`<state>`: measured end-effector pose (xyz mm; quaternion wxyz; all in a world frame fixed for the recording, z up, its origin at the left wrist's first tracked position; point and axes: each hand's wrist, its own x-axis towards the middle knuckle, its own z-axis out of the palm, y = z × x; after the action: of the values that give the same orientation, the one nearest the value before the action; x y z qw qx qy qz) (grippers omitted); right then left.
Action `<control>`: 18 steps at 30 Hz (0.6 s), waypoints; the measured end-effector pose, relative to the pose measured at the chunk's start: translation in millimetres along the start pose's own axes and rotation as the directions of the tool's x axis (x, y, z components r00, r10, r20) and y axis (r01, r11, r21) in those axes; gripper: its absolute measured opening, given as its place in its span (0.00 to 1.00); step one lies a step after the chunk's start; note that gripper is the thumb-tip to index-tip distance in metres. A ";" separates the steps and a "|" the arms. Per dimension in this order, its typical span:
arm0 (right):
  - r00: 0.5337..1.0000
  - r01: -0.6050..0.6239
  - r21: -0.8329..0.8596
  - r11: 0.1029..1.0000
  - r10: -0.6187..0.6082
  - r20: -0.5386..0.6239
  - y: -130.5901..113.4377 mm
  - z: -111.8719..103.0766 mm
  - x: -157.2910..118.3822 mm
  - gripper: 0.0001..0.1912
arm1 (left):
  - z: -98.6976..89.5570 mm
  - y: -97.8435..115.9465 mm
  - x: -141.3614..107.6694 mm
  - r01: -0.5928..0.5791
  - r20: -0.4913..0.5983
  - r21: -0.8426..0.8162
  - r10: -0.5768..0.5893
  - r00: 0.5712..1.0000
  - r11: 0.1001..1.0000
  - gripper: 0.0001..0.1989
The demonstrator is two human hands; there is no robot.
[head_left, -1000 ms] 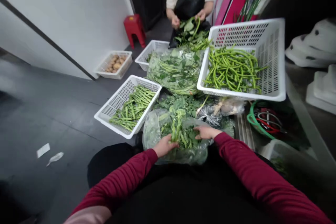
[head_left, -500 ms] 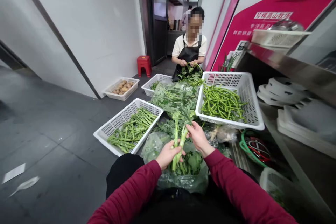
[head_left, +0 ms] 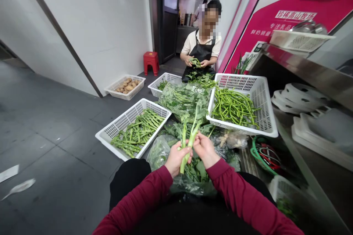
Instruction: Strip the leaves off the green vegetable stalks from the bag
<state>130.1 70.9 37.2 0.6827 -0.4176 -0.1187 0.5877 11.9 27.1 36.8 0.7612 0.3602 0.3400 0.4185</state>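
My left hand (head_left: 178, 157) is wrapped round the lower stems of two Chinese broccoli stalks (head_left: 193, 128), held upright with their tops pointing away from me. Against the right-hand stalk, my right hand (head_left: 204, 149) has its thumb and fingers pinched; what lies between the fingertips is partly hidden. Below both hands is an open clear plastic bag (head_left: 190, 188) of dark leafy greens (head_left: 200, 170). Trimmed green stalks (head_left: 139, 130) lie in the white basket (head_left: 106, 136) to the left.
Long green beans (head_left: 234, 108) fill part of a white basket (head_left: 260, 95) at right. Beyond are bagged greens (head_left: 183, 97) and a seated person (head_left: 202, 49) handling leaves. Potatoes (head_left: 128, 86) in a basket and a red stool (head_left: 150, 62) stand by the wall. A steel counter edge (head_left: 306, 64) juts in at right.
My right hand has moved down the stalk, closer to my left hand. The co-worker's hands have risen slightly and now hold a small leafy piece. The camera view has shifted slightly.
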 end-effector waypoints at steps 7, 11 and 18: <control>0.975 -0.173 -0.283 0.943 0.204 0.086 8.5 -43.2 -2.3 0.10 | -14.2 21.6 3.2 0.026 0.200 -0.004 -0.024 0.979 1.000 0.16; 0.988 -0.144 -0.306 0.941 0.156 0.018 -7.8 -53.6 2.0 0.11 | -15.6 26.1 6.0 0.020 0.217 0.077 -0.036 0.975 0.997 0.19; 0.974 0.220 -0.207 0.953 -0.203 0.104 -40.2 -1.4 -24.6 0.16 | -7.6 -5.7 12.6 -0.158 -0.078 0.726 0.310 0.948 0.669 0.13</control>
<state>152.4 49.7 72.9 0.6867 -0.4501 -0.2538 0.5112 13.2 38.0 25.4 0.4651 0.6238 0.4985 0.3821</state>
